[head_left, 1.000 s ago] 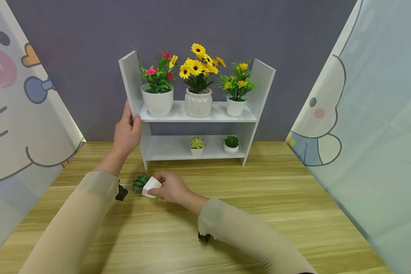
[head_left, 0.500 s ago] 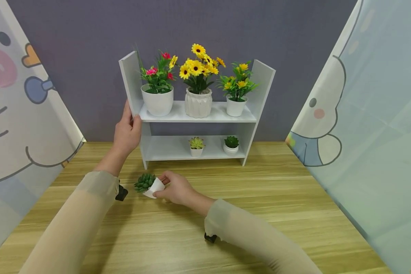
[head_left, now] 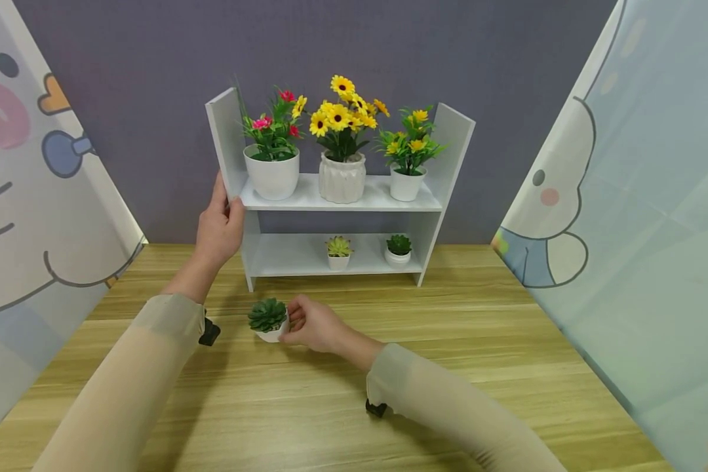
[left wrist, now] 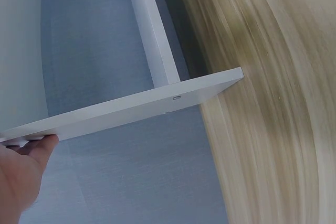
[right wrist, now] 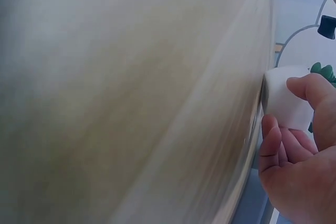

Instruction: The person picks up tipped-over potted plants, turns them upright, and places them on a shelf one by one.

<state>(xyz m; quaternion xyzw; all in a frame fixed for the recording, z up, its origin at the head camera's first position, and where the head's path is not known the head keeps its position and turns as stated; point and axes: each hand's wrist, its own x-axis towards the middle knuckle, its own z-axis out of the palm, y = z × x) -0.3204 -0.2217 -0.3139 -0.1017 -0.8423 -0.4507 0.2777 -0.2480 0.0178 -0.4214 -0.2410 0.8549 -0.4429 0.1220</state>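
A green succulent (head_left: 267, 314) in a white pot stands almost upright on the wooden table, in front of the shelf's left end. My right hand (head_left: 315, 324) pinches this pot from its right side, thumb in front and fingers behind. In the right wrist view the thumb lies on the white pot (right wrist: 287, 100), with its base at the tabletop. My left hand (head_left: 219, 229) rests against the outer face of the white shelf's left side panel (head_left: 224, 141). The left wrist view has the fingertips (left wrist: 46, 144) of that hand touching the side panel (left wrist: 121, 109).
The shelf's upper board (head_left: 307, 196) carries a red-flowered plant (head_left: 271, 170), sunflowers in a ribbed pot (head_left: 342, 177) and a small yellow-flowered plant (head_left: 406, 183). Below stand a light-green succulent (head_left: 339, 252) and a dark-green one (head_left: 398, 249). A grey wall (head_left: 525, 78) rises behind.
The potted succulent has turned from lying tipped to the left to nearly upright, and has shifted slightly right with my right hand. My left hand has stayed on the shelf panel.
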